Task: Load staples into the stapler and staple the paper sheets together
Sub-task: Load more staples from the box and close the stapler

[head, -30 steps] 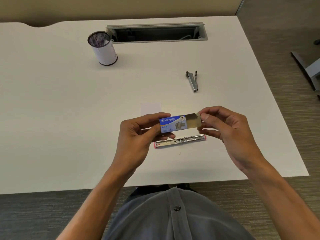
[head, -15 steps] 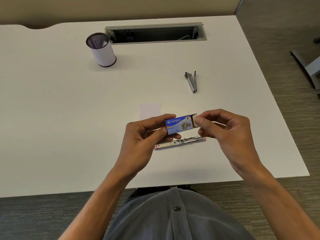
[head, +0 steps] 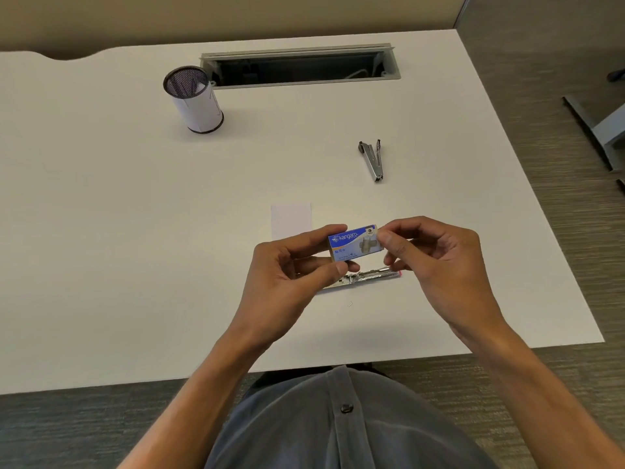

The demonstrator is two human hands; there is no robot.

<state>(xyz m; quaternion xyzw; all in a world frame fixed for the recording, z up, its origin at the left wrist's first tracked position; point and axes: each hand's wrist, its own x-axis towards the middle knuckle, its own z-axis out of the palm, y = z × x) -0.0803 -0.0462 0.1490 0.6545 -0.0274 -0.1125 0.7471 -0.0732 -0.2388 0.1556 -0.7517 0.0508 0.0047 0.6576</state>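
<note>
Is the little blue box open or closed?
Closed. The blue staple box shows no inner tray sticking out; the right hand presses its end while the left hand holds it.

A small blue staple box (head: 355,243) was held closed above the white table, over an opened-out silver stapler with pink ends (head: 363,277), while a small white paper slip (head: 291,220) lay flat just beyond.

Staple box (head: 355,243) tray now fully back inside, right hand (head: 436,262) fingers (head: 385,237) against its end.
</note>
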